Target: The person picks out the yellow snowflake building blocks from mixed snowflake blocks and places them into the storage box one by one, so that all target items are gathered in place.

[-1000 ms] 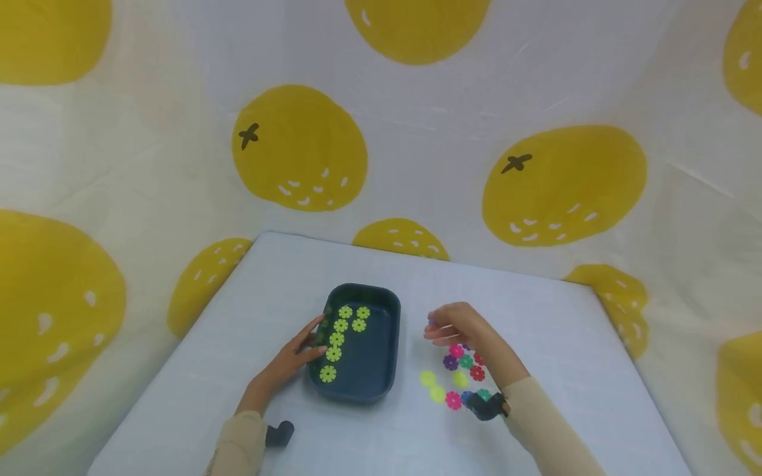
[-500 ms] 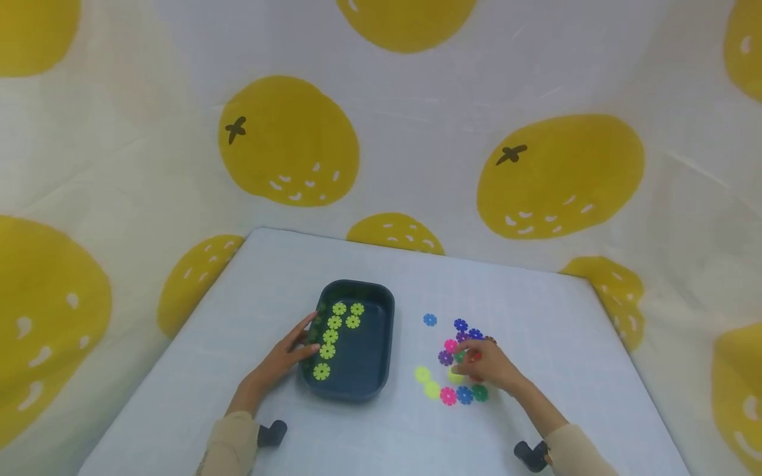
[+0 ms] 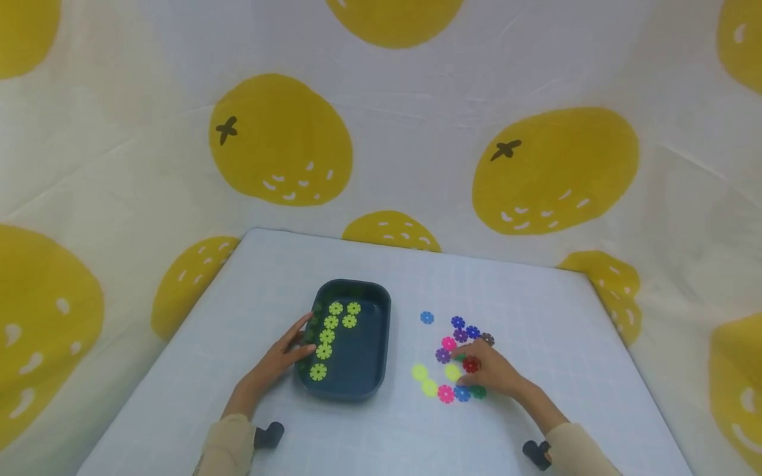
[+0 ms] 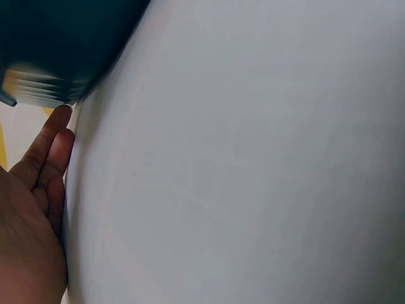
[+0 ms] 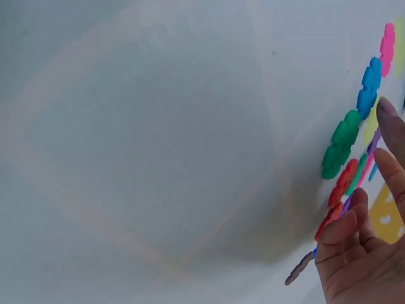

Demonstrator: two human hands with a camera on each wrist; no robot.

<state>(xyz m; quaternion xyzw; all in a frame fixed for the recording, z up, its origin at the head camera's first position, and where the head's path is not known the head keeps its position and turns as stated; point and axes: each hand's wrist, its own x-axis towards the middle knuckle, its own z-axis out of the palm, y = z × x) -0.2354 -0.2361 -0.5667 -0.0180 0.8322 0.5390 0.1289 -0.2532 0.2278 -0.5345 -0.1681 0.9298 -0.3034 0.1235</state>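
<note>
My left hand (image 3: 276,357) rests at the left rim of a dark blue-green tray (image 3: 373,395), its fingers extended along the side. In the left wrist view, straight fingers (image 4: 47,142) reach the outer wall of the tray (image 4: 54,38). Several yellow-green notched discs (image 3: 324,351) lie flat inside the tray's left half. Over a group of coloured discs on the table, my right hand (image 3: 491,370) holds thumb and forefinger apart beside a yellow disc (image 3: 452,372). The right wrist view has the right hand (image 5: 367,253) close to a green disc (image 5: 340,145) and red ones, gripping none.
Around the right hand lie purple (image 3: 443,356), pink (image 3: 446,394), blue (image 3: 462,393), red (image 3: 471,365) and further yellow discs (image 3: 429,387). One light blue disc (image 3: 426,318) sits apart, nearer the tray. A white cloth covers the table (image 3: 357,443).
My right hand has gone from above the light blue disc, now uncovered on the table, rightward and nearer to the group of discs. My left hand has stayed at the tray.
</note>
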